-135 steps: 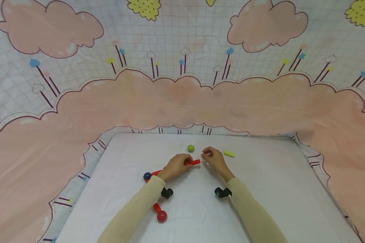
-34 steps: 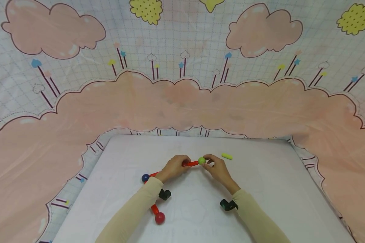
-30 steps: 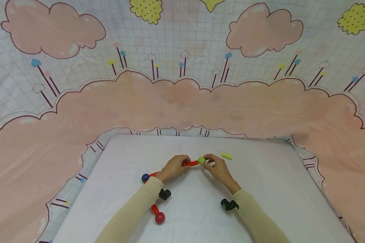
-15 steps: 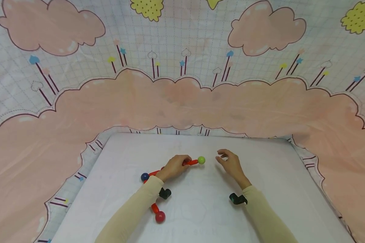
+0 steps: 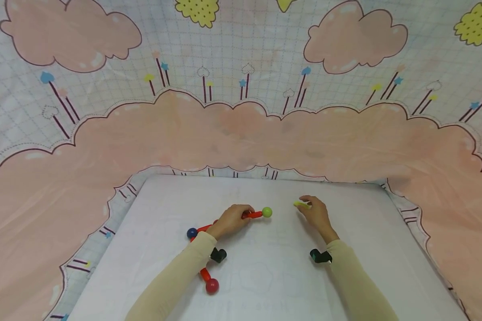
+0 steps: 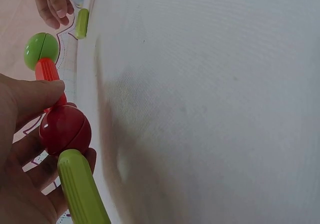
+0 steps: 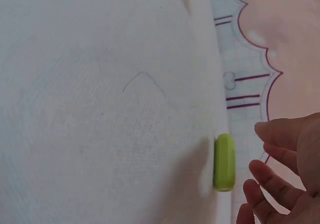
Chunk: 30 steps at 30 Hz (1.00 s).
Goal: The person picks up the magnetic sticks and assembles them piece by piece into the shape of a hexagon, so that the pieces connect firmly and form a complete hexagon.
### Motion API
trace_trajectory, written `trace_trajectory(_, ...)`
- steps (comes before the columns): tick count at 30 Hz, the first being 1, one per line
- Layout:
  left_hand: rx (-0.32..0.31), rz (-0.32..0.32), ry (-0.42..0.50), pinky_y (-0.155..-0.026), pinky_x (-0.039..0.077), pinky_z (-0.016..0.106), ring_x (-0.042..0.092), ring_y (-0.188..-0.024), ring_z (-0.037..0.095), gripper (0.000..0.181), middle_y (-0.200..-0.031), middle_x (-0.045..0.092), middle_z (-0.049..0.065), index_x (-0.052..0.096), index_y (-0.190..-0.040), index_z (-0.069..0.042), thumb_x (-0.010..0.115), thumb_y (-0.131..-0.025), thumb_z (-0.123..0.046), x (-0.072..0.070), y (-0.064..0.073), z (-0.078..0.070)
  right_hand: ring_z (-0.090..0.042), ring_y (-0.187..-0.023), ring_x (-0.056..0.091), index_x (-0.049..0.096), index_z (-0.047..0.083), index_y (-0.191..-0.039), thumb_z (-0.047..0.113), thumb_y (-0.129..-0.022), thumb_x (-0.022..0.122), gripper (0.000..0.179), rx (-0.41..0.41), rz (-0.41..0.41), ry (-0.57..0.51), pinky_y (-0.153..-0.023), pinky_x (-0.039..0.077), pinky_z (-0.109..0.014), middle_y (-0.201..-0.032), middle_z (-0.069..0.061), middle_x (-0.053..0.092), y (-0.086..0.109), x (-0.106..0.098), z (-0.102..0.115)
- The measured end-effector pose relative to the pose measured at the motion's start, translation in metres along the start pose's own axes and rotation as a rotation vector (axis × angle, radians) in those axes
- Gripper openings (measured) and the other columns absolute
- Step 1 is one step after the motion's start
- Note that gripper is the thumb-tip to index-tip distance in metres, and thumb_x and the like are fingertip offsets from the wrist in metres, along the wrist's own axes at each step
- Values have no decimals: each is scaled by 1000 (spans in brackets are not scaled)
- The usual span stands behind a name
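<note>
My left hand (image 5: 234, 219) pinches a short red rod (image 6: 47, 69) between thumb and fingers. On the rod's far end sits a green ball (image 5: 267, 212). At its near end, a dark red ball (image 6: 65, 129) joins a lime green rod (image 6: 82, 189), seen in the left wrist view. My right hand (image 5: 316, 216) hovers by a loose lime green rod (image 7: 224, 161), thumb and fingers spread around it. A gap shows between fingertips and rod in the right wrist view.
A blue ball (image 5: 192, 233) with red rods lies left of the left forearm, which partly hides them. Nearer the front, a red ball (image 5: 212, 286) caps another red rod (image 5: 205, 274). All lie on a white table (image 5: 265, 267) before a patterned cloth (image 5: 265, 133).
The green ball, earlier loose on the table, was brought to the red rod's end by my right hand and let go. That hand then moved right to the loose rod. My left hand stayed put.
</note>
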State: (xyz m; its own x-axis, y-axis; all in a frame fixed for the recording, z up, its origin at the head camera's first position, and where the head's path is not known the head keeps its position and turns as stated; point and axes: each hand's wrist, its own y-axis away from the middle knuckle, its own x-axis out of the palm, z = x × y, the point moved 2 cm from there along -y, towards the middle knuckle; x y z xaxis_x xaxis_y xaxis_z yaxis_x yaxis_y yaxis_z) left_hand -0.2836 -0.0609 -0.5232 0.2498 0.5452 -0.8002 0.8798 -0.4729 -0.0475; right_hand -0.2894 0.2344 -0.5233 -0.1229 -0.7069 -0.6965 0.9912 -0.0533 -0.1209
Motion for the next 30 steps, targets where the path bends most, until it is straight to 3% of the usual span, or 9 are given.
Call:
trace_trajectory(6,-4,5,-1,-79,45,32,52,-84,15,26,-94,64,2,67,-116,-14,67,-91,-12,1,0,1,-36,-117,54,61,3,-125,16,-92,65,36,89,15,-13,-97,45,-49,-129,-20,60,-4,2,-9)
trace_trajectory(18,-5,13,14,-78,44,32,52,-84,15,25,-94,64,1,67,-116,-15,67,-91,-12,0,0,0,-33,-111,54,61,2,-125,16,-95,60,33,193,70,-3,-96,45,-48,-124,-20,59,-12,6,-22)
trace_trajectory(30,-23,6,1,-78,45,32,53,-84,15,25,-95,65,1,68,-116,-15,68,-91,-12,0,0,2,-32,-106,55,63,2,-123,14,-93,61,32,148,89,-24,-91,46,-44,-119,-20,62,-8,7,-15)
